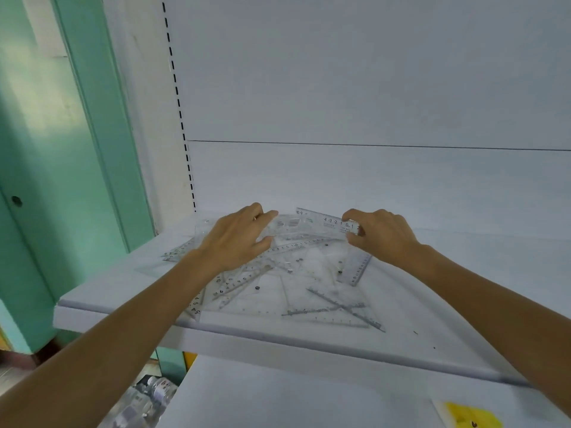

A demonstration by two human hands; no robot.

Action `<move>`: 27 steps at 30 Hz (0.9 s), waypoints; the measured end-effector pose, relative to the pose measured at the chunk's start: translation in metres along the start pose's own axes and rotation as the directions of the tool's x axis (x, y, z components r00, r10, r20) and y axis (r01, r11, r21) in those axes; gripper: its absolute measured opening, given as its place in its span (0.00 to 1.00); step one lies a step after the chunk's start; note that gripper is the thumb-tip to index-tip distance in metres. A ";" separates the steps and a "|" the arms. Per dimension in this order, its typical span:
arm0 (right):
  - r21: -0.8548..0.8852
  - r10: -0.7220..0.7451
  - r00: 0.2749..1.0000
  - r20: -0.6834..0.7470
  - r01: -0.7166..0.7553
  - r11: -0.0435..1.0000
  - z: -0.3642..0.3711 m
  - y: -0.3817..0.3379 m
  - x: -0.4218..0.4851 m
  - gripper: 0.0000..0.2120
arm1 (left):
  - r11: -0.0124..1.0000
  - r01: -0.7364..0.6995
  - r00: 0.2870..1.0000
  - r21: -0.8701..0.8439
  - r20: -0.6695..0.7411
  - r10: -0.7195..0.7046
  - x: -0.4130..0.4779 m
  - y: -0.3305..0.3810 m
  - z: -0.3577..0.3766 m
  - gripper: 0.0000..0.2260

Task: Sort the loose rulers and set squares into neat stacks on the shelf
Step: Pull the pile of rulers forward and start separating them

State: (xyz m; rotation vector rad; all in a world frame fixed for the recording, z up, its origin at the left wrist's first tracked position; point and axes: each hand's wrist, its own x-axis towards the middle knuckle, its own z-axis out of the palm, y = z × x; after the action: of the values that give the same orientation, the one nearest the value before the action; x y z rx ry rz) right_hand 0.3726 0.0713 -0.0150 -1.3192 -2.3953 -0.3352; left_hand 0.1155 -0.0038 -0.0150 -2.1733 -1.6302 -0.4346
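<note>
A loose heap of clear plastic rulers and set squares (296,282) lies spread over the white shelf (463,273). My right hand (380,234) pinches one end of a clear ruler (321,219) between thumb and fingers and holds it tilted above the back of the heap. My left hand (239,239) hovers over the heap's left side with fingers loosely spread, its fingertips near the ruler's other end; whether it touches anything cannot be told. A set square (327,310) lies near the shelf's front edge.
The shelf's front edge (278,338) runs across below the heap. A white back panel (370,88) rises behind, with a slotted upright (179,103) at left. A teal door frame (92,118) stands left. A lower shelf holds a yellow item (472,417).
</note>
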 end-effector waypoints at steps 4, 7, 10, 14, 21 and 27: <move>-0.050 0.041 0.998 0.045 -0.039 0.998 -0.010 0.005 -0.022 0.17 | 0.998 -0.057 0.998 -0.002 -0.016 0.056 -0.004 0.008 -0.001 0.22; -0.099 0.054 0.999 0.007 -0.053 0.994 -0.020 0.008 -0.041 0.15 | 0.994 -0.108 0.991 -0.034 -0.086 0.105 -0.006 0.014 -0.003 0.17; -0.109 0.102 0.993 -0.062 -0.108 0.988 -0.032 0.011 -0.065 0.19 | 0.984 -0.173 0.947 0.043 -0.268 0.178 -0.007 0.028 -0.005 0.06; -0.155 0.166 0.984 -0.065 -0.174 0.972 -0.043 0.021 -0.098 0.23 | 0.988 -0.152 0.952 -0.017 -0.270 0.141 -0.012 0.056 -0.010 0.11; -0.125 0.244 0.964 -0.103 -0.256 0.959 -0.066 0.058 -0.153 0.22 | 0.982 -0.170 0.985 -0.081 -0.028 0.168 0.021 0.121 -0.019 0.25; -0.156 0.317 0.929 -0.189 -0.348 0.925 -0.089 0.121 -0.207 0.19 | 0.939 -0.284 0.957 -0.196 0.011 0.291 0.047 0.195 -0.011 0.23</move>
State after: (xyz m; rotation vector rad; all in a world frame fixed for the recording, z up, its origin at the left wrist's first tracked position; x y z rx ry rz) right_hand 0.5949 -0.0548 -0.0231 -1.6839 -1.9991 -0.5544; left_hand 0.3160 -0.0177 -0.0071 -2.5312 -1.3036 -0.4801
